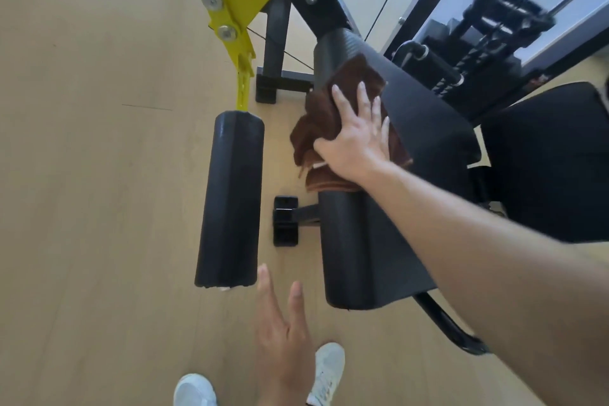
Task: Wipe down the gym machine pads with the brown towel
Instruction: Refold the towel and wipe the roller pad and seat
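A brown towel lies bunched over the front edge of a long black pad of the gym machine. My right hand presses flat on the towel, fingers spread, holding it against the pad. A black foam roller pad hangs on a yellow arm to the left of the long pad, apart from the towel. My left hand hovers low in view, fingers straight and apart, holding nothing, between the roller and the long pad.
A black seat cushion sits at the right. The black machine frame and cables rise at the top, with black base feet on the wooden floor. My white shoes show at the bottom.
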A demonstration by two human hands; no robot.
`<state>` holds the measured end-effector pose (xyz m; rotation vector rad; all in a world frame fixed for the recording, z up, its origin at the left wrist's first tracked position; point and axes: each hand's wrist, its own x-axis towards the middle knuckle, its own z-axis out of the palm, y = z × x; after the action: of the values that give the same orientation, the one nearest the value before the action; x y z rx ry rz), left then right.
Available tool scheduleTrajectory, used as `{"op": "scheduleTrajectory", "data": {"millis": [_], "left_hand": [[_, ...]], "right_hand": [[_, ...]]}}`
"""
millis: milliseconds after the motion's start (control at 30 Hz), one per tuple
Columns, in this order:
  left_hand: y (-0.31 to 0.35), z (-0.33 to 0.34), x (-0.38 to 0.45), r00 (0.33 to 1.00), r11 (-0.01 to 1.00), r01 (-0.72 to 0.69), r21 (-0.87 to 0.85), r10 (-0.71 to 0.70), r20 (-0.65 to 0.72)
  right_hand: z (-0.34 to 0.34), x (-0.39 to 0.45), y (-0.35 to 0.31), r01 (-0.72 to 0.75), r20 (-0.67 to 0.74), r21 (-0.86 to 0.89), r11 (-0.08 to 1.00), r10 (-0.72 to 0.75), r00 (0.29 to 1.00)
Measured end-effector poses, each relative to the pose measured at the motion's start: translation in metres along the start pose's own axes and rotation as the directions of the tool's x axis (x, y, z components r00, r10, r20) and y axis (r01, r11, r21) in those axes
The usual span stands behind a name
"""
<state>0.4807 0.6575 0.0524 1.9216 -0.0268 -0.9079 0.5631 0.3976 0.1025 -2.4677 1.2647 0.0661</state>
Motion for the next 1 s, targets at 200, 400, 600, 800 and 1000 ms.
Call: {"op": "scheduleTrajectory", "data": {"millis": [200,400,600,800,1000], "left_hand": [[0.033,-0.019,0.007,0.985,0.98,-0.173,0.095,0.17,0.034],[0.114,-0.006,-0.005,0.859,0.841,-0.51,0.181,0.485,0.165],[0.137,0.01,-0.01,0.774,0.62,-0.632,0.465,0.533,0.341],[0.141,0.051,0.003,0.631,0.189,-0.706,0.683,0.605,0.485],[0.135,0.101,-0.006,0.705,0.217,-0.616,0.758,0.581,0.406]], "right_hand": [[0.026,-0.128,0.016,0.026,-0.025,-0.023,0.999,-0.027,0.999],[0.044,-0.18,0.031,-0.075,-0.05,0.078,0.994,0.079,0.996],[0.023,-0.136,0.058,-0.058,-0.033,0.213,0.975,0.067,0.997],[0.033,-0.094,0.115,-0.15,0.07,0.387,0.91,0.133,0.989],[0.019,-0.104,0.152,0.028,-0.012,0.177,0.984,-0.026,1.0]]}}
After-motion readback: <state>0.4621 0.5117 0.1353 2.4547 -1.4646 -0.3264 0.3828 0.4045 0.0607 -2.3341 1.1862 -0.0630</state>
